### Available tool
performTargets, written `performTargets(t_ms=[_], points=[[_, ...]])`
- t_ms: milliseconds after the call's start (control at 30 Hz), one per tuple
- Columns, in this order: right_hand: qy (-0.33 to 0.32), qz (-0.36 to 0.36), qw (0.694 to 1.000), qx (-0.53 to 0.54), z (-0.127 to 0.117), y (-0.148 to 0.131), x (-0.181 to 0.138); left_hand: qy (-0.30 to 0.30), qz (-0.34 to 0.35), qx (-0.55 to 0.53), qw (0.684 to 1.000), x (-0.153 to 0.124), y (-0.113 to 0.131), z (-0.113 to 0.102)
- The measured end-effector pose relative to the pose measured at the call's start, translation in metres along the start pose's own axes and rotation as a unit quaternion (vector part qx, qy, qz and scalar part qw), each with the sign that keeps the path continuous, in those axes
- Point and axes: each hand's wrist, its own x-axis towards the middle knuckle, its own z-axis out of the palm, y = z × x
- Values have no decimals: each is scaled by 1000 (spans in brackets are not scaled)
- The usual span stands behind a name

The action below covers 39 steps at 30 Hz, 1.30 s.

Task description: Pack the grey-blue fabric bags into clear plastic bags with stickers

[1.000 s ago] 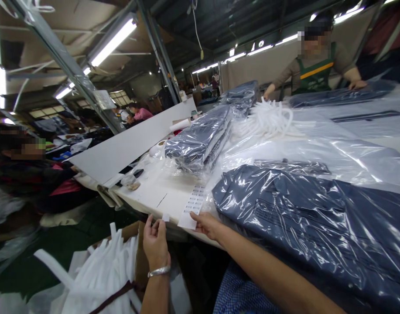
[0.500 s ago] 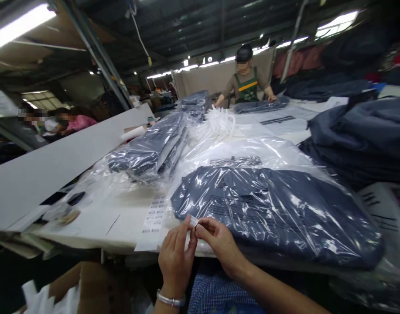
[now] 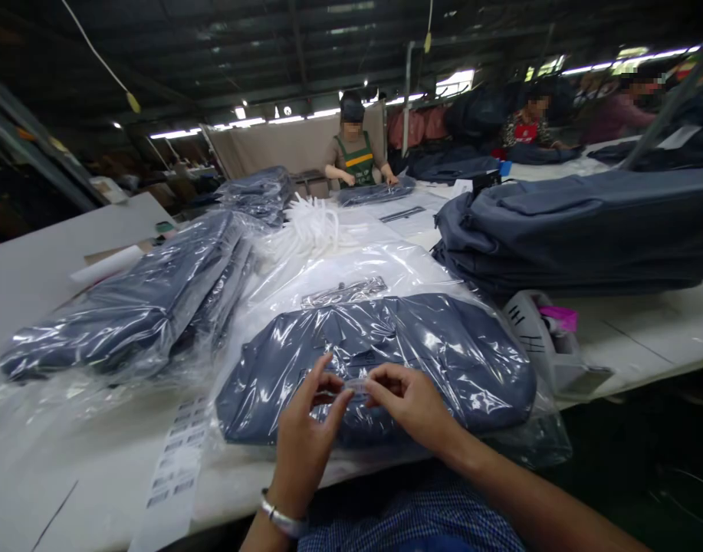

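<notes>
My left hand point(image 3: 308, 429) and my right hand point(image 3: 412, 402) meet over the near edge of a dark blue garment in a clear plastic bag point(image 3: 385, 356). Between their pinched fingertips they hold a small sticker label point(image 3: 356, 383). A silver bracelet sits on my left wrist. A sheet of barcode stickers point(image 3: 175, 468) lies on the white table point(image 3: 87, 475) to the left of the bag.
A stack of bagged garments point(image 3: 138, 307) lies at the left, a pile of unbagged blue garments point(image 3: 581, 230) at the right. White hangers point(image 3: 313, 226) and empty clear bags lie behind. A grey tool point(image 3: 543, 345) rests at the right. A person in a green apron point(image 3: 354, 157) works at the far end.
The camera has swung right. My left hand lifted a peeled sticker from beside the sheet, my right hand joined it, and both now hold it above the bagged garment.
</notes>
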Motion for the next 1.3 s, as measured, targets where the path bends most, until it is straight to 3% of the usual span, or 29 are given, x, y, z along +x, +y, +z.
performTargets(t_ms=[167, 367, 533, 667, 867, 1300], points=[[-22, -3, 998, -51, -24, -9, 35, -97, -90, -148, 980, 48, -6, 18], [-53, 54, 992, -105, -43, 3, 81, -136, -120, -146, 973, 86, -17, 36], [-33, -1, 950, -310, -54, 8, 104, -155, -106, -112, 976, 105, -33, 51], [-39, -11, 907, -419, -56, 4, 109, -156, -70, -15, 985, 111, -42, 57], [-63, 13, 879, -473, -53, 2, 110, -170, -54, 98, 979, 109, -36, 56], [-67, 16, 836, -545, -47, 7, 113, -176, -62, 158, 970, 106, -35, 59]])
